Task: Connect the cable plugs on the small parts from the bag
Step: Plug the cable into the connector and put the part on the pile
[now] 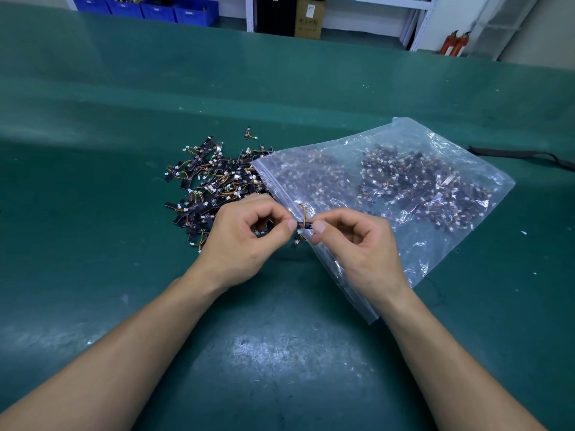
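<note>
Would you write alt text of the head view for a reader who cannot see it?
The left hand and right hand pinch a black part with a coloured cable between them, above a green table. A clear bag of such parts lies at right, a loose pile at left.

The one camera sits on the person's head and looks forward and down over the green tabletop. It is close enough that both bare forearms run in from the bottom corners, and the left hand and right hand meet just below mid-frame, pinching a small part between them. Its wide lens bows the tabletop's far edge and takes in, well beyond it along the top of the frame, blue bins, a cardboard box and white shelving.
</note>
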`<state>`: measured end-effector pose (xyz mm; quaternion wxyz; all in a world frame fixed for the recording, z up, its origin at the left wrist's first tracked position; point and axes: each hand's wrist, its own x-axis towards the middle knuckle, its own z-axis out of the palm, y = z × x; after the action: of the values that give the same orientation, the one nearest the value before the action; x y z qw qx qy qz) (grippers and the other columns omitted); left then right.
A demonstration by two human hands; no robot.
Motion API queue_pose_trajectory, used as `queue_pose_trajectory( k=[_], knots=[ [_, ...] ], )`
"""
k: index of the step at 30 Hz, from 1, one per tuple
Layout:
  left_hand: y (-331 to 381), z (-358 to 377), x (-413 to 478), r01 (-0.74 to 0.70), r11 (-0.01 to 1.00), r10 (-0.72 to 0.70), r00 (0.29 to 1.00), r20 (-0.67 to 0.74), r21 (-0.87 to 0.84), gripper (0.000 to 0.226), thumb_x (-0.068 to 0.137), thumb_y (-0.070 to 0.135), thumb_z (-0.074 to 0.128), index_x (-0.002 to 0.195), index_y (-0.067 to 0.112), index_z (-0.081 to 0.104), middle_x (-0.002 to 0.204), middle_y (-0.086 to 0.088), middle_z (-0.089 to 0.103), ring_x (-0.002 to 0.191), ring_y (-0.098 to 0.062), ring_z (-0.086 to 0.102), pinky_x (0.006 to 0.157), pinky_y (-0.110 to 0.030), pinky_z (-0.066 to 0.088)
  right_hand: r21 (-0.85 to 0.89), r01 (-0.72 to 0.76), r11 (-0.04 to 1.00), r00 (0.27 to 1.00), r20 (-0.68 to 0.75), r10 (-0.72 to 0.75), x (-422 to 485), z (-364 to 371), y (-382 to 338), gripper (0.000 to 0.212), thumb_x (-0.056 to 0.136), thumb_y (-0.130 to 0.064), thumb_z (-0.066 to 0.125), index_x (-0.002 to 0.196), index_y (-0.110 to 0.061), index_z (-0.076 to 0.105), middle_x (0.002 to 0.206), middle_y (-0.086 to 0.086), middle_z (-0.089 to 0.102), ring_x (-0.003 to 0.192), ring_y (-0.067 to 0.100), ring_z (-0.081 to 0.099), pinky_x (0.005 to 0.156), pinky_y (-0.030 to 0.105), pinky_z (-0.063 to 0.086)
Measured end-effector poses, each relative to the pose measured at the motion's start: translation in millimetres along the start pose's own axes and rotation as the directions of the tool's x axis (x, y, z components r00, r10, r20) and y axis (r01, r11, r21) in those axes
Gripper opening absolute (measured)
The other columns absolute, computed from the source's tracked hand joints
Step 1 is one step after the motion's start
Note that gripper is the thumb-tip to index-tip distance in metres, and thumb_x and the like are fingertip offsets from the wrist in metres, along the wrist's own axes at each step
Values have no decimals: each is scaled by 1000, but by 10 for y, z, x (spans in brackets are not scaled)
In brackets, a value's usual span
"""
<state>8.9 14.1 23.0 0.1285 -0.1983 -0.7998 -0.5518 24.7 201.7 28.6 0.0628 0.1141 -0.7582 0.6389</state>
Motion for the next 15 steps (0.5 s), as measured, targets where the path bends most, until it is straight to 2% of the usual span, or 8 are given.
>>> queue_pose_trajectory(
  k=[2, 5, 8, 11, 15],
  knots=[
    [2, 1, -2, 6, 1000, -6, 1000, 3, -4, 12, 86, 17, 67, 74, 18, 68, 75, -2, 66, 73, -22, 59, 68, -29, 44, -2, -6, 1000, 1000, 12, 6, 9, -6, 2, 12, 89, -21, 70, 78, -21, 75, 67, -4, 71, 57, 11, 51, 54, 23, 40],
    [-9, -6, -5, 4, 1000, -4, 1000, 13, -17, 17, 86, 30, 64, 77, 18, 70, 77, -3, 66, 74, -24, 59, 68, -31, 45, -38, -6, 999, 1000, 13, 7, 23, -2, 20, 21, 93, -10, 71, 76, -21, 73, 61, -9, 68, 52, 2, 46, 53, 14, 37],
    [-15, -16, -5, 13, 999, -13, 1000, 17, -30, 22, 87, 34, 60, 82, 16, 72, 80, -3, 67, 75, -24, 59, 68, -29, 45, -37, 3, 999, 1000, 8, -3, 27, 2, 17, 23, 93, -6, 70, 75, -20, 72, 60, -11, 66, 49, -1, 44, 51, 11, 35],
    [-7, -10, -5, 10, 1000, -9, 1000, 30, -14, 11, 87, 28, 65, 78, 22, 70, 77, -1, 66, 72, -20, 58, 67, -25, 42, -31, 1, 1000, 1000, 0, -1, 27, 2, 13, 22, 94, -7, 70, 75, -19, 72, 60, -10, 66, 47, -1, 42, 50, 10, 33],
    [-9, -1, 1, -1, 1000, 1, 1000, 13, 2, 13, 86, 15, 67, 75, 22, 68, 76, -3, 66, 74, -25, 59, 68, -35, 46, -36, -10, 999, 1000, 6, 11, 18, -4, 15, 15, 92, -15, 71, 78, -18, 75, 64, -8, 69, 54, 5, 47, 53, 15, 38]
  ],
)
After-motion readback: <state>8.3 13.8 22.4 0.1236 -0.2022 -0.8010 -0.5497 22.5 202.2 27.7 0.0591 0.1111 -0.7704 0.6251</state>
